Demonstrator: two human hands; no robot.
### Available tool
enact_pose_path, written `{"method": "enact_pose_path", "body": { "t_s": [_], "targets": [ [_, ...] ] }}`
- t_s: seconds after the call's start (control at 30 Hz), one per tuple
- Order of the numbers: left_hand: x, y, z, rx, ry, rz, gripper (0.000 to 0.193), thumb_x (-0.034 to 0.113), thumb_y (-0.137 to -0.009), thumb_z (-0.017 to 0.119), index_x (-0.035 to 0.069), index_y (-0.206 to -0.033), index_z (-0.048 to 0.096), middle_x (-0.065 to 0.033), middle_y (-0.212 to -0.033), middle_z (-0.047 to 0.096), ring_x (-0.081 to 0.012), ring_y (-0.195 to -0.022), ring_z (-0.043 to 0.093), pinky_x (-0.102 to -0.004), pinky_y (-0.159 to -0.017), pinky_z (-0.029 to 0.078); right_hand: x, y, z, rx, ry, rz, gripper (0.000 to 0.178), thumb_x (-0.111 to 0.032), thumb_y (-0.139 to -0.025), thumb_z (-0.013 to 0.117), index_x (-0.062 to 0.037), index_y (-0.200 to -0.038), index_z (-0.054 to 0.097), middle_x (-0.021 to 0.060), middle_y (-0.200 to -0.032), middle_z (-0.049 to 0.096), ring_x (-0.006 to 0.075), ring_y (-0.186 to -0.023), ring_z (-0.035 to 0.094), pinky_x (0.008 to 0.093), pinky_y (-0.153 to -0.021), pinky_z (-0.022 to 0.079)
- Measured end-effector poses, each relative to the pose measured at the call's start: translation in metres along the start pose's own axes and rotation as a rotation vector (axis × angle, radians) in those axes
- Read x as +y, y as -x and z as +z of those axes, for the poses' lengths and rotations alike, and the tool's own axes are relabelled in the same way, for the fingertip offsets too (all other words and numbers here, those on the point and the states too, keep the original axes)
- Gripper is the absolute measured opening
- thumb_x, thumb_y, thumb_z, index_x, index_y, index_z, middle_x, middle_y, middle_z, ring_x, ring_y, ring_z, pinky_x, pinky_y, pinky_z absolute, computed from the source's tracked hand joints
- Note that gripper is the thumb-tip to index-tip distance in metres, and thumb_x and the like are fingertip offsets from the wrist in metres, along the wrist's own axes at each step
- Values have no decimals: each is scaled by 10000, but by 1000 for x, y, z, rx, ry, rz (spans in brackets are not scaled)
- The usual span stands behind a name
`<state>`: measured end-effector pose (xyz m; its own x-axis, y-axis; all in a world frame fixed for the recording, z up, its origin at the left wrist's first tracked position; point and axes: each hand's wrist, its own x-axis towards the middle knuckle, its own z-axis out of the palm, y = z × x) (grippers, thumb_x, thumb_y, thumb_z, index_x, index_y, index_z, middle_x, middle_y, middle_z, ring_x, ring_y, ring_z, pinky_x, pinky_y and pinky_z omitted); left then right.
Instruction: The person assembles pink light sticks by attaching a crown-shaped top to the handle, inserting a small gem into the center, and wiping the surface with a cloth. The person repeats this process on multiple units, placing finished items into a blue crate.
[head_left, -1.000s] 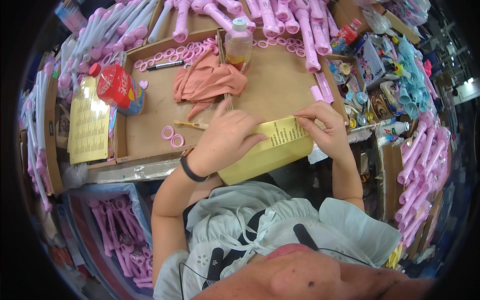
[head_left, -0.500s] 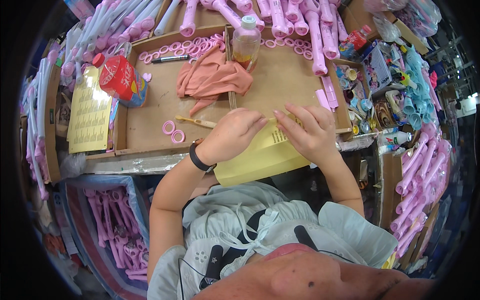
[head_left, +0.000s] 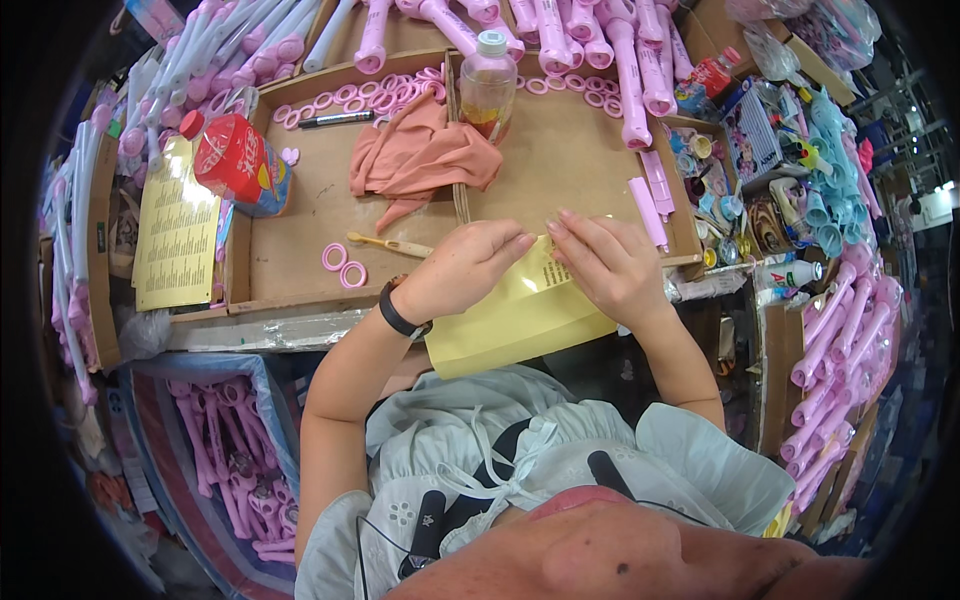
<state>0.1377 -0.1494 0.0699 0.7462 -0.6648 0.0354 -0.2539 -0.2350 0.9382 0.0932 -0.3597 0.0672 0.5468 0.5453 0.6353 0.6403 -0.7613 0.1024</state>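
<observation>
A yellow printed sheet (head_left: 510, 328) hangs between my hands at the near edge of the workbench, its lower edge curling toward my body. My left hand (head_left: 465, 262), below a black wristband (head_left: 398, 310), is closed with thumb and fingers pressed together at the sheet's upper left. At the upper right of the sheet is my right hand (head_left: 612, 268), its thumb and fingertips pinched together over the printed part. The two sets of fingertips are close but apart. Whether a small piece sits between the right fingertips cannot be seen.
Shallow cardboard trays (head_left: 330, 240) hold pink rings (head_left: 352, 274), a peach cloth (head_left: 425, 150), a wooden-handled brush (head_left: 390, 243), a black marker (head_left: 337, 119) and a bottle (head_left: 488, 90). A red jug (head_left: 240, 165) stands left. Pink tubes (head_left: 630, 75) pile beyond; a lined bin (head_left: 230, 450) holds more.
My right fingers have drawn closer together and moved slightly left, uncovering more of a pink strip behind them. My left hand and the sheet have barely shifted.
</observation>
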Motion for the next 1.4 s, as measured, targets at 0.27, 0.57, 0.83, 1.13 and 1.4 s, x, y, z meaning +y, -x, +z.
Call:
{"method": "enact_pose_path", "body": {
  "t_s": [0.27, 0.57, 0.83, 1.13, 1.4],
  "targets": [
    [-6, -2, -2, 41, -30, 59, 270, 214, -932, 492, -39, -852, 542, -215, -753, 539, -369, -717, 505, -407, -650, 410, 1, 0, -3, 34, -234, 18, 346, -140, -702, 732, -49, -1023, 640, 82, -994, 628, 223, -816, 603, 327, -663, 482],
    [-12, 11, -15, 193, -403, 235, 336, 235, -853, 607, 3, -1089, 550, -141, -911, 614, -337, -944, 545, -390, -884, 395, 13, -1, -25, -159, -454, 468, 305, -37, -711, 716, -22, -1005, 640, 108, -871, 615, 255, -798, 580, 329, -733, 454],
    [-26, 40, -23, 216, 783, -171, 468, 26, -856, 602, 17, -1289, 425, -115, -1034, 632, -124, -897, 606, -252, -785, 479, 15, 4, -35, -66, -428, 470, 199, -59, -724, 710, -34, -915, 659, 81, -817, 630, 238, -738, 583, 324, -672, 444],
    [-23, 41, -12, 536, -334, 277, 279, 29, -790, 650, 46, -1068, 635, -145, -1054, 616, -257, -943, 595, -342, -920, 422, 12, 5, -37, -69, -578, 627, 114, -53, -731, 707, -27, -834, 666, 81, -758, 633, 217, -695, 592, 312, -629, 447],
    [2, 24, -4, 216, -569, 332, 169, 172, -758, 697, 39, -814, 611, -138, -750, 606, -295, -770, 590, -472, -911, 395, 9, -5, -38, -148, -450, 443, 105, -97, -745, 700, -57, -840, 675, 84, -755, 633, 251, -720, 589, 324, -646, 451]
  ]
}}
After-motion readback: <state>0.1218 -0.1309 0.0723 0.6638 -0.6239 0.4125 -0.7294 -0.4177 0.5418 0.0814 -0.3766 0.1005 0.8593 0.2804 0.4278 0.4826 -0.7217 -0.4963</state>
